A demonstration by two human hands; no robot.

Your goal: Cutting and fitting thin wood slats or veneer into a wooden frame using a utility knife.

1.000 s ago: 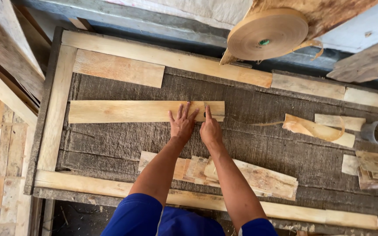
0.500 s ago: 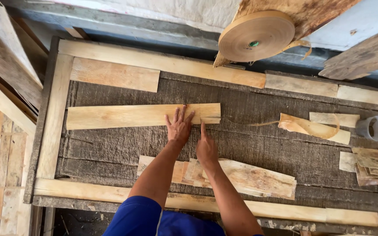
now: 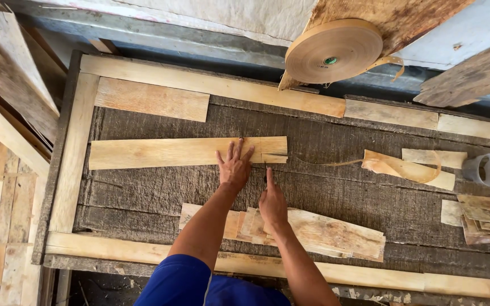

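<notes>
A long pale veneer strip lies flat across the dark work board. My left hand presses flat on the strip's right part, fingers spread. My right hand hovers just below the strip's right end, forefinger pointing up at its edge, holding nothing. A pile of overlapping veneer pieces lies under my right wrist, near the front of the board.
A big roll of brown tape hangs above the board, its loose end curled at the right. A grey tape core and stacked veneer scraps sit far right. Pale wooden rails frame the board. Planks lean at the left.
My right hand has drawn back toward me, off the strip, while my left hand stays pressed on it. The view has shifted slightly.
</notes>
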